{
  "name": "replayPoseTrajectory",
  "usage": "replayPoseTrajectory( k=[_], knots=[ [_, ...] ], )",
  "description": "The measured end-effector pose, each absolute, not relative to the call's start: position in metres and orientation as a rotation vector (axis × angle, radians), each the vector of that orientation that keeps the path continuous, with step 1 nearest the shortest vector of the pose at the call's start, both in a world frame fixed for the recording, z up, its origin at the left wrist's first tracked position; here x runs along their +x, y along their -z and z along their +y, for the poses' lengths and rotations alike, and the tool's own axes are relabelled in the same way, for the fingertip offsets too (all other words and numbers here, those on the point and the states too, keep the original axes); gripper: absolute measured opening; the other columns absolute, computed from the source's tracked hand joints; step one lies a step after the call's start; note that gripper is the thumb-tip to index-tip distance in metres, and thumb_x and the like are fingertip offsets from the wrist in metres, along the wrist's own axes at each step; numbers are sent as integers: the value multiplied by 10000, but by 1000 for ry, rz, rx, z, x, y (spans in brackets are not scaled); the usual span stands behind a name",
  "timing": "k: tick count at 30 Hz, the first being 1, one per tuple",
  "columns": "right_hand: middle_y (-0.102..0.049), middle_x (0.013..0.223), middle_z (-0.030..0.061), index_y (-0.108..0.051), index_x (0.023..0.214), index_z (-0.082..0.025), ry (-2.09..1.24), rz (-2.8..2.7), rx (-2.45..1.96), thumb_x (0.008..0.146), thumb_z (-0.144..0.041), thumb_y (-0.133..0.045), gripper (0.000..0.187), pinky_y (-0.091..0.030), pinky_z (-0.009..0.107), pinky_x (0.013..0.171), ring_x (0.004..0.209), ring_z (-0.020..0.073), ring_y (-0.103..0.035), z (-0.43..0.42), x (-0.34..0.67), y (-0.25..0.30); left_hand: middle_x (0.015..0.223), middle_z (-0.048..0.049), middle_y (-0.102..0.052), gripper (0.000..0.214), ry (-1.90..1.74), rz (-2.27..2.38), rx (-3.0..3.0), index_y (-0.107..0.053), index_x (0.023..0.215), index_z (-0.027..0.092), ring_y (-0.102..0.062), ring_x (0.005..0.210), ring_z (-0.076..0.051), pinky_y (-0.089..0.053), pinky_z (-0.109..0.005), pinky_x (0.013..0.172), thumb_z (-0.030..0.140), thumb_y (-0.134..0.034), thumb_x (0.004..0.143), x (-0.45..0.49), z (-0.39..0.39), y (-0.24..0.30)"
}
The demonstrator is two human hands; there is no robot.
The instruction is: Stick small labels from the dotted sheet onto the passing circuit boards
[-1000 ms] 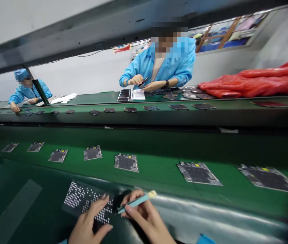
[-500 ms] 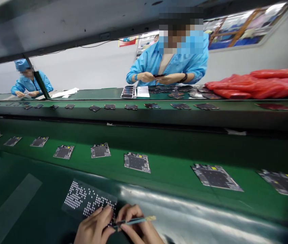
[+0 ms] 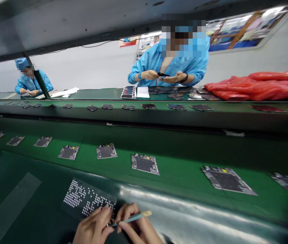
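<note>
My left hand is closed at the bottom of the view, its thumb and fingers pinched together. Whatever lies between them is dark, small and mostly hidden. Beside it, my right hand grips light-blue tweezers with a yellowish end pointing up and right. Their tip meets the pinch of my left hand. Behind my left fingers lies a clear sheet covered with rows of small white dots; its lower right corner is hidden by that hand.
Circuit boards, one a near board, ride a green conveyor belt past the bench. Dark boards line a farther belt. Two co-workers in blue sit across, near red plastic bags. A clear strip lies at left.
Boards on the near belt have shifted right, those on the far belt left. The tweezers' yellowish end has swung slightly up and left. The co-worker opposite has tilted up a dark piece.
</note>
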State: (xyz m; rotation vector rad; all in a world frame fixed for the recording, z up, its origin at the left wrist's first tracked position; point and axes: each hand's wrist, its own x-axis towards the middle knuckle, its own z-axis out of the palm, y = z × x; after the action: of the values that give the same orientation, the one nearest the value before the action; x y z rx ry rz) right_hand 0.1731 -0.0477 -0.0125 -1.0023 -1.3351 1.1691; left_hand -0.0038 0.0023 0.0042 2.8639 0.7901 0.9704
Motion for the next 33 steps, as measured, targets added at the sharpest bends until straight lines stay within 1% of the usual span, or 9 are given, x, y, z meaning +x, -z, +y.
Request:
replayPoseTrajectory(
  k=[5, 7, 11, 14, 17, 19, 25, 29, 33],
  knots=[
    [-598, 748, -11, -498, 792, -239, -1309, -884, -947, 812, -384, -647, 208, -500, 279, 630, 620, 137, -596, -36, 178, 2, 959, -2, -725, 502, -919, 792, 2848, -92, 1450, 183, -688, 862, -140, -531, -174, 804, 310, -256, 993, -8, 2, 5],
    [-610, 727, -31, -491, 773, -233, -1287, -691, -949, 737, -373, -730, 279, -523, 269, 652, 629, 125, -616, -19, 186, -10, 1017, -14, -710, 518, -839, 761, 2828, -103, 1447, 199, -675, 912, -153, -528, -188, 822, 348, -278, 983, -12, 2, 9],
    [-637, 659, -44, -489, 772, -225, -1153, -583, -987, 586, -397, -815, 412, -571, 358, 725, 630, 167, -665, 44, 204, -32, 1173, -67, -640, 509, -659, 860, 2768, -232, 1399, 225, -640, 1007, -172, -533, -188, 814, 388, -396, 945, -12, 13, 7],
    [-645, 606, -52, -470, 777, -241, -1008, -628, -1044, 514, -441, -815, 477, -590, 370, 641, 577, 204, -681, 98, 210, -28, 1246, -99, -587, 468, -637, 1003, 2752, -356, 1321, 217, -571, 1120, -231, -538, -293, 856, 351, -499, 896, 3, 39, -5],
    [-625, 510, -63, -464, 750, -250, -981, -633, -1104, 503, -430, -801, 455, -579, 356, 484, 455, 217, -657, 137, 209, -11, 1304, -157, -522, 460, -565, 1099, 2756, -434, 1235, 165, -473, 1215, -300, -496, -434, 919, 369, -567, 844, 26, 77, -14],
    [-612, 470, -69, -460, 728, -250, -961, -640, -1142, 508, -416, -791, 431, -566, 353, 436, 418, 225, -648, 149, 209, 0, 1336, -189, -477, 423, -482, 1115, 2748, -471, 1156, 147, -420, 1254, -314, -451, -464, 963, 347, -610, 811, 41, 101, -16],
    [-655, 513, -41, -492, 720, -235, -874, -679, -1222, 548, -386, -767, 358, -593, 381, 529, 486, 245, -688, 145, 218, 13, 1354, -196, -449, 140, -451, 1071, 2713, -458, 902, 189, -417, 1264, -278, -452, -438, 961, 246, -561, 827, 64, 137, -4],
    [-658, 514, -35, -513, 702, -237, -834, -711, -1259, 559, -370, -762, 316, -592, 389, 538, 502, 257, -690, 139, 224, 9, 1385, -165, -422, 136, -456, 1040, 2709, -450, 924, 195, -367, 1299, -256, -411, -434, 1002, 263, -532, 838, 68, 137, 3],
    [-643, 503, -32, -528, 665, -241, -788, -727, -1287, 555, -318, -757, 266, -575, 368, 515, 498, 254, -678, 135, 231, 4, 1358, -157, -463, 360, -432, 1028, 2716, -410, 1161, 162, -381, 1292, -248, -394, -412, 1016, 280, -513, 837, 74, 137, 1]
  ],
)
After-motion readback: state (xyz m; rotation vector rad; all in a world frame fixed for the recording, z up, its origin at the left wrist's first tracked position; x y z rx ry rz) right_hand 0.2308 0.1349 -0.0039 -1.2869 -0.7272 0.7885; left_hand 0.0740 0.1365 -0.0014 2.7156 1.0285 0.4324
